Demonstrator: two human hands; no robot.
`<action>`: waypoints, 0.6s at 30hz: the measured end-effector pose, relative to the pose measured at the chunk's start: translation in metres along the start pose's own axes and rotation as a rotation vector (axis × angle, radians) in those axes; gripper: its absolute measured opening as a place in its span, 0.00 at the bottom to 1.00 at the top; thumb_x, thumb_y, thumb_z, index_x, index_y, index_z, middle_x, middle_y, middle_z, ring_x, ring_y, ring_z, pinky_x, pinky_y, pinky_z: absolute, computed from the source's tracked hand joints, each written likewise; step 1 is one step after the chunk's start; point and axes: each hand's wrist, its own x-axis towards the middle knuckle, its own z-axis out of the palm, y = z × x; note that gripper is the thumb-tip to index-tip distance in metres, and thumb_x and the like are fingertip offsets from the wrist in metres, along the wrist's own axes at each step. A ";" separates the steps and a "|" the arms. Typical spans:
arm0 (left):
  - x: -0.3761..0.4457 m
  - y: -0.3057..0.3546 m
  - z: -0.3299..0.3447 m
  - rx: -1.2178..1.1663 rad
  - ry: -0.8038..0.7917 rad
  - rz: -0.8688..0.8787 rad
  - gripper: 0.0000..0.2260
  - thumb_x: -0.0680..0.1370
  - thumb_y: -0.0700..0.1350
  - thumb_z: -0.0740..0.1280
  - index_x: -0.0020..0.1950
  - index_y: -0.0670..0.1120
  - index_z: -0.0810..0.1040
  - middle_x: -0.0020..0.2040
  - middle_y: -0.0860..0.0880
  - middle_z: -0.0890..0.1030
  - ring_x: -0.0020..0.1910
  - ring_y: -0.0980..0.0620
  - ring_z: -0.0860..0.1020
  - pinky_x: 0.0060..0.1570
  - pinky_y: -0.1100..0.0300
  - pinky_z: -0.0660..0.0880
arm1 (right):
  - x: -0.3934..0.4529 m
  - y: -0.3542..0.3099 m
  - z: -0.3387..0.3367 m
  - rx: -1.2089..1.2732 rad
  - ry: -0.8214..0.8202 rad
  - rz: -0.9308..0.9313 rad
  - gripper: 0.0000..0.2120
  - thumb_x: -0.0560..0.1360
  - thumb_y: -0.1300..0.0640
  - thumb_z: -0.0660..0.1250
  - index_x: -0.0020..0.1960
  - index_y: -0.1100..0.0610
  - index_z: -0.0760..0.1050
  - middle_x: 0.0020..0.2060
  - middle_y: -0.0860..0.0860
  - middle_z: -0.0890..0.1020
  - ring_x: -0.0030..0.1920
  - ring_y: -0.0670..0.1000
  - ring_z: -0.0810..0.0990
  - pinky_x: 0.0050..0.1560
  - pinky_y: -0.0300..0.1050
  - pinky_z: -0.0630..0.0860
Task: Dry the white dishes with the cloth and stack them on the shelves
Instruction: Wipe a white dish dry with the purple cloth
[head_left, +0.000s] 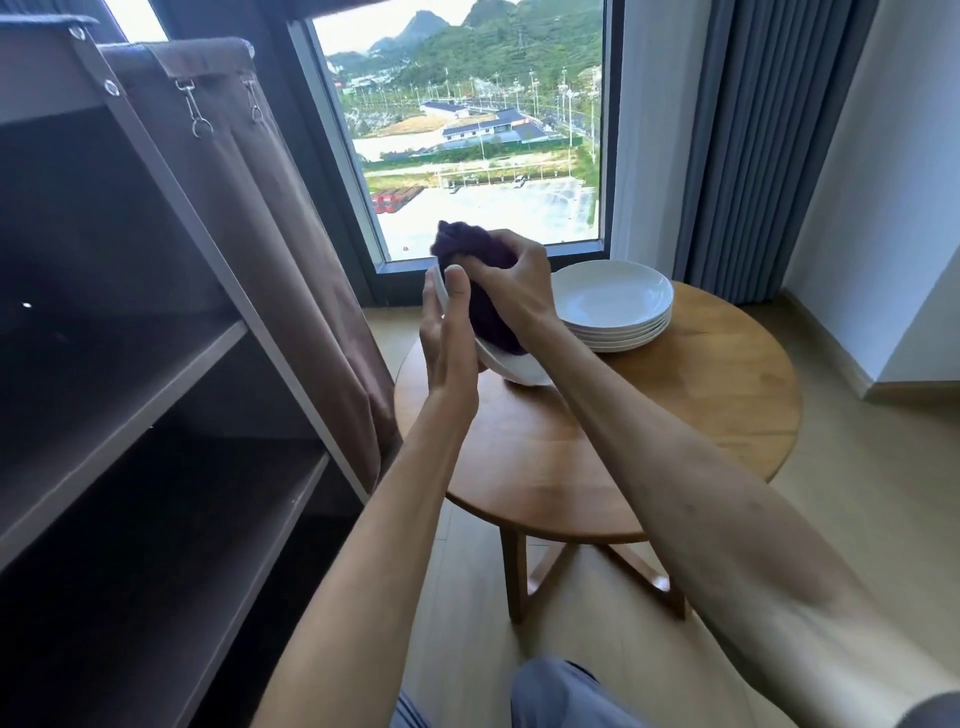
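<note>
My left hand (445, 332) holds a white dish (511, 370) tilted on edge above the round wooden table (649, 447), thumb over its rim. My right hand (519, 283) grips a bunched dark purple cloth (483, 291) and presses it into the dish's hollow. A stack of several white dishes (613, 306) sits at the table's far side, just right of my hands. The brown shelves (156, 395) stand to the left with nothing on the boards I can see.
A brown fabric cover (291, 249) hangs at the shelf unit's right side, close to the table. A large window is behind, a grey curtain (753, 156) at the right. My knees (561, 696) show at the bottom edge.
</note>
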 end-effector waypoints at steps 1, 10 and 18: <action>0.003 0.000 0.000 -0.034 0.027 0.011 0.38 0.74 0.72 0.59 0.81 0.56 0.63 0.72 0.51 0.74 0.67 0.52 0.76 0.50 0.61 0.79 | -0.004 -0.001 -0.001 0.064 -0.079 -0.023 0.14 0.71 0.54 0.76 0.55 0.59 0.83 0.47 0.52 0.87 0.49 0.52 0.85 0.55 0.50 0.82; 0.016 -0.007 -0.032 -0.374 -0.012 -0.256 0.26 0.78 0.65 0.63 0.48 0.43 0.87 0.45 0.41 0.87 0.44 0.43 0.86 0.47 0.48 0.83 | -0.015 -0.012 -0.038 -0.311 -0.725 0.224 0.06 0.68 0.50 0.77 0.44 0.48 0.86 0.39 0.48 0.86 0.43 0.48 0.85 0.43 0.46 0.81; 0.003 -0.009 -0.021 -0.637 0.199 -0.244 0.16 0.75 0.44 0.59 0.60 0.46 0.77 0.50 0.44 0.82 0.49 0.42 0.81 0.54 0.50 0.78 | -0.016 -0.009 -0.042 -0.944 -0.358 0.138 0.47 0.60 0.37 0.80 0.74 0.46 0.68 0.70 0.57 0.71 0.72 0.60 0.67 0.70 0.58 0.67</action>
